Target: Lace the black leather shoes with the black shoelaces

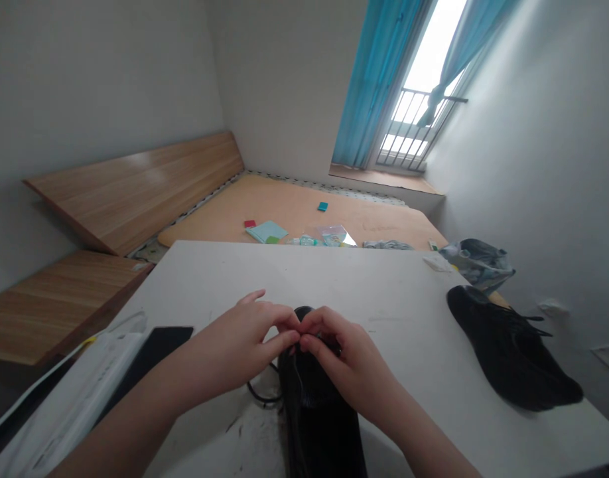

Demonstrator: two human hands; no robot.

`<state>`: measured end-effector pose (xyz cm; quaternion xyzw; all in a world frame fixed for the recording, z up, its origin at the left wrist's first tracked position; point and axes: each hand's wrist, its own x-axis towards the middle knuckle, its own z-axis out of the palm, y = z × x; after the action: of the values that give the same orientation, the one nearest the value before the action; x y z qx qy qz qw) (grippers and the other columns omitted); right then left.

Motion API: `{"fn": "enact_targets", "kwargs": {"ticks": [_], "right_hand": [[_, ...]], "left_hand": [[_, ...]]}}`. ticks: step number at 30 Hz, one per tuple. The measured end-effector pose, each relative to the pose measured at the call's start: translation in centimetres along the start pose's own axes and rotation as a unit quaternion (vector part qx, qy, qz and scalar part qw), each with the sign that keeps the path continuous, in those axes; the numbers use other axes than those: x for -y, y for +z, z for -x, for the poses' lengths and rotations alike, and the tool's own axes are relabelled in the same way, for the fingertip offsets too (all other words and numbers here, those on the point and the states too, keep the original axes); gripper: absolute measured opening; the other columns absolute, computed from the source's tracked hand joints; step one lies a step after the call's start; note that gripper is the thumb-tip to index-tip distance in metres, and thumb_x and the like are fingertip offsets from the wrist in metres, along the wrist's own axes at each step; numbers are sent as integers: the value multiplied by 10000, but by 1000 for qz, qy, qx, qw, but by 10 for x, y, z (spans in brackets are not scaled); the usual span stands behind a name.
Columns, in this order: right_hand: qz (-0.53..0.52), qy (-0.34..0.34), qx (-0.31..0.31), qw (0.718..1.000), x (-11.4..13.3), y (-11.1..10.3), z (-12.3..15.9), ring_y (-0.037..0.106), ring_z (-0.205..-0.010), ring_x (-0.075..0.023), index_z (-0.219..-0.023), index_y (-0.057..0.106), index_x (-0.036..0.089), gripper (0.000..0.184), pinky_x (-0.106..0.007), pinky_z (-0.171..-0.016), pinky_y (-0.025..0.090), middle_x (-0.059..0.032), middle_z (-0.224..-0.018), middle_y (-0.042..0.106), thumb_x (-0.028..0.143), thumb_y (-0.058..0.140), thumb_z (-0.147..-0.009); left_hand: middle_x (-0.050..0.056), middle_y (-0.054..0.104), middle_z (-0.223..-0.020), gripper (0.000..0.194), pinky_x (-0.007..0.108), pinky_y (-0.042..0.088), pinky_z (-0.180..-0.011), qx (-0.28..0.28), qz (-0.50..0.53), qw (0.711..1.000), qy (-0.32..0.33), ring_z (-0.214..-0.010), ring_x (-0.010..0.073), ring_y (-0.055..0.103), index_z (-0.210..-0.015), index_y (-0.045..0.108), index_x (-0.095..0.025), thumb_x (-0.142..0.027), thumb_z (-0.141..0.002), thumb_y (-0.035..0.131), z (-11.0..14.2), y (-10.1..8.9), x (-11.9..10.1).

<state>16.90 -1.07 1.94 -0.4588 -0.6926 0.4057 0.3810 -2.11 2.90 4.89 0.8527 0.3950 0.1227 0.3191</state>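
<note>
A black shoe (324, 431) stands on the white table directly before me, its far end partly covered by my hands. My left hand (252, 345) reaches in from the left with thumb and forefinger pinched together over the shoe, its little finger raised. From the other side my right hand (341, 355) pinches at the same spot, the fingertips of both hands meeting. They close on the shoe's thin black shoelace, mostly hidden by the fingers. A loop of black lace (259, 398) hangs at the shoe's left side. Another black shoe (513, 352), with laces, lies at the right table edge.
On the white table (399, 292), a white power strip (85, 398) and a flat black object (150, 358) lie at left. A plastic bag (483, 262) is beyond the right edge. Behind is a bed (284, 192) with small items, near a curtained window.
</note>
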Motion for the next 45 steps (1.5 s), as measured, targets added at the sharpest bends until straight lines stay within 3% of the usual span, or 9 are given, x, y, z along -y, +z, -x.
{"fn": "enact_targets", "kwargs": {"ticks": [3, 7, 10, 14, 20, 28, 36, 41, 45], "right_hand": [[-19, 17, -5, 1000, 0, 1, -2, 654, -778, -138, -950, 586, 233, 99, -237, -696, 443, 30, -845, 717, 157, 580, -887], [67, 73, 2, 995, 0, -1, -4, 600, -583, -144, -942, 580, 232, 66, -247, -576, 385, 53, -616, 662, 285, 542, -937], [151, 94, 14, 984, -6, -3, -6, 621, -598, -168, -1031, 588, 238, 142, -274, -590, 395, 21, -703, 724, 329, 499, -968], [208, 45, -37, 976, -17, -3, -5, 645, -1044, -232, -1291, 489, 225, 337, -365, -863, 452, -86, -1216, 687, 281, 508, -959], [253, 39, 44, 966, -8, 0, 7, 627, -854, -199, -1006, 647, 222, 130, -326, -747, 454, -12, -879, 670, 186, 549, -928], [383, 33, 112, 916, -7, 6, 13, 580, -965, -246, -925, 704, 205, 154, -375, -830, 447, -45, -966, 638, 106, 595, -878], [455, 25, 89, 886, -14, 21, 8, 585, -931, -255, -871, 671, 209, 134, -362, -745, 427, -56, -946, 652, 131, 572, -915], [381, 16, 36, 924, -10, 13, 6, 574, -873, -228, -819, 607, 190, 122, -340, -730, 414, -46, -881, 640, 85, 581, -874], [207, -15, -34, 978, 9, -8, 12, 553, -775, -173, -838, 582, 207, 119, -292, -686, 415, -10, -812, 601, 116, 540, -901]], "left_hand": [[-41, 663, -774, 234, 377, 414, -941, 13, 31, 999, -25, -813, 193, 608, -792, 622, -238, -363, -931, 481, -3, -2, 1], [-39, 608, -730, 217, 285, 406, -636, 30, 91, 993, -75, -702, 181, 561, -766, 510, -229, -335, -921, 400, -2, -8, 3], [-43, 520, -675, 269, 275, 372, -605, 50, 59, 993, -90, -671, 179, 518, -735, 445, -232, -343, -944, 317, 0, -11, 4], [-31, 573, -708, 309, 265, 356, -589, 132, -4, 987, -94, -667, 177, 540, -748, 484, -228, -413, -953, 347, 2, -7, 6], [8, 674, -758, 210, 267, 320, -561, 127, -96, 982, -105, -687, 198, 592, -767, 576, -223, -345, -887, 455, -1, 8, 14], [38, 698, -753, 173, 281, 289, -551, 101, -125, 983, -91, -684, 222, 615, -753, 604, -218, -261, -862, 478, -8, 25, 18], [43, 703, -702, 147, 285, 327, -553, 92, -131, 983, -93, -684, 239, 648, -677, 639, -211, -216, -794, 550, -14, 33, 15], [70, 746, -817, 216, 323, 416, -637, 66, -122, 986, -90, -773, 267, 672, -799, 708, -205, -244, -853, 503, -11, 23, 11], [40, 744, -1030, 293, 328, 444, -838, -2, -20, 1000, 2, -970, 233, 650, -1032, 720, -245, -293, -952, 442, -8, 10, -4]]}}
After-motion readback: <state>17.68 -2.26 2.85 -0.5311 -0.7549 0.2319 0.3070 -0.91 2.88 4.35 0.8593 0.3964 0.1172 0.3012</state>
